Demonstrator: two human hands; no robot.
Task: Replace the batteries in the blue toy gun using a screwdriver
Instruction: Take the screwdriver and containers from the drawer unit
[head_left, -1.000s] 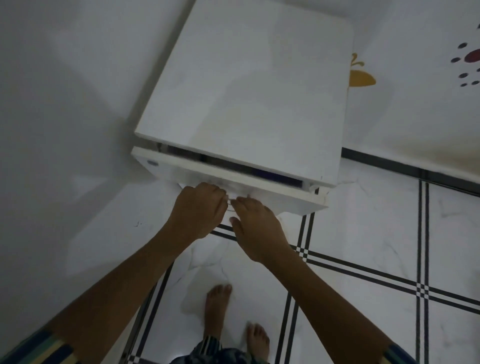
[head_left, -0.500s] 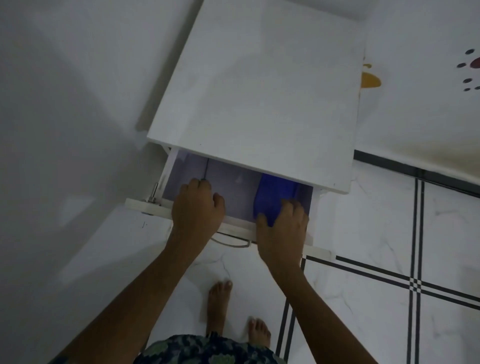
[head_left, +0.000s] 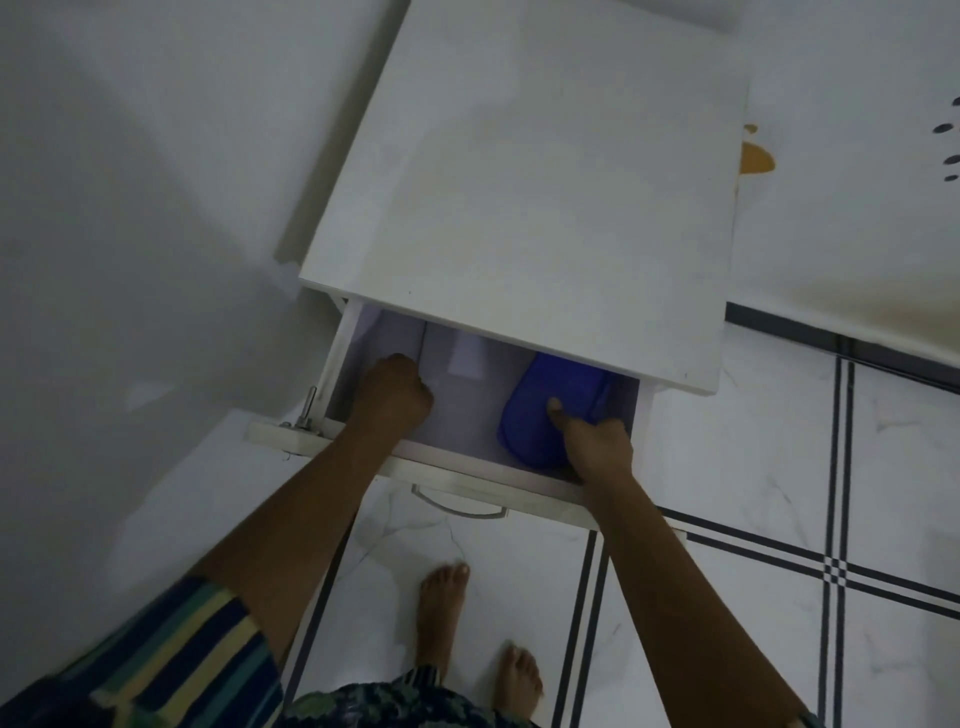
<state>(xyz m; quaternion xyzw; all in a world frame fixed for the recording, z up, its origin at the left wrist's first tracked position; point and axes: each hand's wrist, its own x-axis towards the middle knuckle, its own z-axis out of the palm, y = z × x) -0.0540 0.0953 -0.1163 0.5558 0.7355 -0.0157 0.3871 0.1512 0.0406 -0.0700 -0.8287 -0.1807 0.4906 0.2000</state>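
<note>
The white drawer (head_left: 457, 480) of a low cabinet stands pulled out. At its right end lies the blue toy gun (head_left: 530, 410), partly hidden under the cabinet top. My right hand (head_left: 597, 447) grips it, thumb on top and fingers curled round its right side. At the left end of the drawer my left hand (head_left: 392, 397) is a fist around a thin dark shaft (head_left: 422, 340) that sticks out away from me; it looks like the screwdriver, with its handle hidden in the fist.
The white cabinet top (head_left: 545, 197) overhangs the back half of the drawer. A white slip (head_left: 467, 356) lies on the drawer floor between my hands. A metal handle (head_left: 457, 506) hangs on the drawer front. My bare feet (head_left: 441, 608) stand on the tiled floor below; a wall is at the left.
The drawer went from nearly closed to pulled out. Both hands left its front edge and reached inside, the left closing round the dark shaft and the right round the blue toy gun.
</note>
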